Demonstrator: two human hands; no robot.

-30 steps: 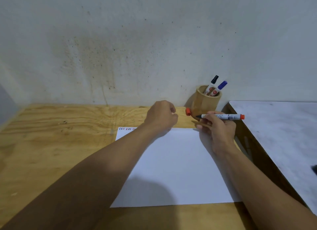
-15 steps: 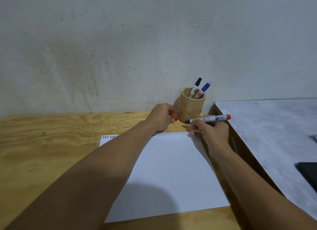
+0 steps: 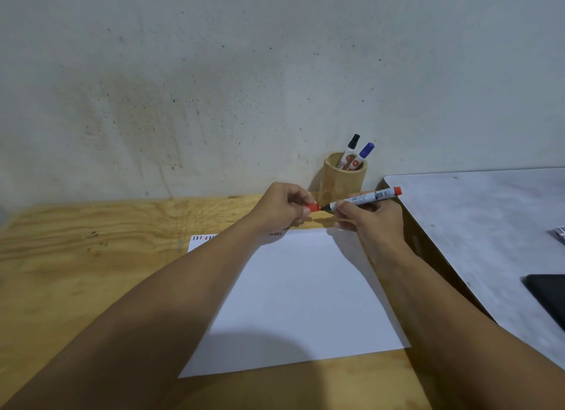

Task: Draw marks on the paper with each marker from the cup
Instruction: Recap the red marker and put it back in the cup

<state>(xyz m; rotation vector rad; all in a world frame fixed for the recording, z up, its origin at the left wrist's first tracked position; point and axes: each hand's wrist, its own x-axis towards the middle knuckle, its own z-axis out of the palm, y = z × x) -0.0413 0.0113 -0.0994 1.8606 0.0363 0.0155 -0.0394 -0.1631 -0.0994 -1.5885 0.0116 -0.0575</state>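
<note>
From the head camera, the right hand (image 3: 368, 218) held the red marker (image 3: 363, 198) by its barrel, nearly level, dark tip pointing left over the far edge of the paper (image 3: 302, 299). The left hand (image 3: 282, 207) was closed on the red cap (image 3: 312, 208), which sat right at the tip; whether the two touched was hard to tell. Half a second earlier the cap stood a little clear of the tip, and a second earlier the hands were further apart. The bamboo cup (image 3: 344, 178) stood on the wooden bench (image 3: 91, 256) by the wall, holding a black marker (image 3: 350, 151) and a blue marker (image 3: 362, 155). Short coloured marks (image 3: 203, 237) ran along the paper's far edge.
</note>
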